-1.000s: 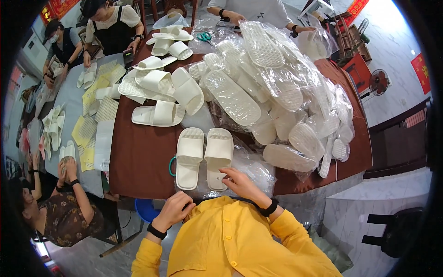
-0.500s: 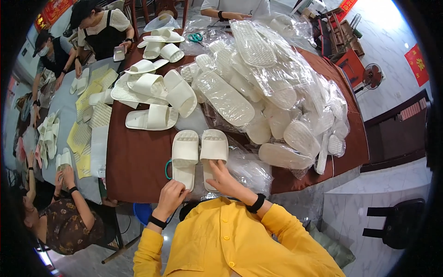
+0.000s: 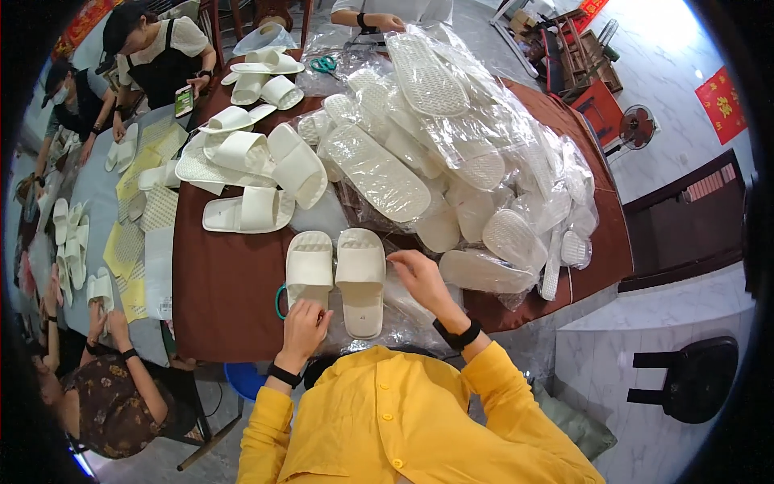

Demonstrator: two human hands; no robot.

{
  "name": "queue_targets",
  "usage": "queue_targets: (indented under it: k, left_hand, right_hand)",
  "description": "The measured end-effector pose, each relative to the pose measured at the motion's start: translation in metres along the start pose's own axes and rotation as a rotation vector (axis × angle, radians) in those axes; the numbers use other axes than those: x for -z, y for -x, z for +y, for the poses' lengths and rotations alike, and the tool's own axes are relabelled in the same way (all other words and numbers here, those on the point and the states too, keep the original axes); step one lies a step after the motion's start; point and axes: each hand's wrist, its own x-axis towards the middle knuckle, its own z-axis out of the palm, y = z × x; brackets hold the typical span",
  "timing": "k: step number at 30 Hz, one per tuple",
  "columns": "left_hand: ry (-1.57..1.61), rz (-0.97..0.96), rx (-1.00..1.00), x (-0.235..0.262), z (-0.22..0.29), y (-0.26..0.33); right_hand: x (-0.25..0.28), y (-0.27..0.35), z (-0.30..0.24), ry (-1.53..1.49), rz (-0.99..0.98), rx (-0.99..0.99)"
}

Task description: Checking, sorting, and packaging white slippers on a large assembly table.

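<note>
Two off-white slide slippers lie side by side at the table's near edge, toes pointing away from me. My left hand (image 3: 305,329) is over the heel of the left slipper (image 3: 310,264), its fingers curled; whatever they hold, if anything, is hidden. Beside the right edge of the right slipper (image 3: 360,274), near its strap, my right hand (image 3: 420,278) is raised with bent, parted fingers and holds nothing visible. Clear plastic bags (image 3: 407,305) lie under and beside that hand. A teal ring-shaped handle (image 3: 280,302) pokes out at the left slipper's side.
A large heap of plastic-wrapped slippers (image 3: 451,153) covers the brown table's right half. Unwrapped slippers (image 3: 246,153) are piled left of it, with teal scissors (image 3: 324,64) beyond. Co-workers sit at a grey table (image 3: 157,323) on the left; another person's hand (image 3: 383,22) is at the far side.
My right hand has come off the right slipper and moved to its right. My left hand has shifted up onto the left slipper's heel. The view has swung slightly right.
</note>
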Motion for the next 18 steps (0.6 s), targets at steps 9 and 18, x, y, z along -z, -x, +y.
queue_targets:
  k: [9, 18]
  left_hand:
    - [0.022, -0.006, 0.056, 0.001, -0.005, -0.012]
    - [-0.026, 0.000, 0.095, -0.002, -0.010, -0.005]
  right_hand:
    - [-0.041, -0.044, 0.024, 0.125, 0.011, 0.044]
    - [-0.054, -0.063, -0.032, -0.035, -0.180, 0.221]
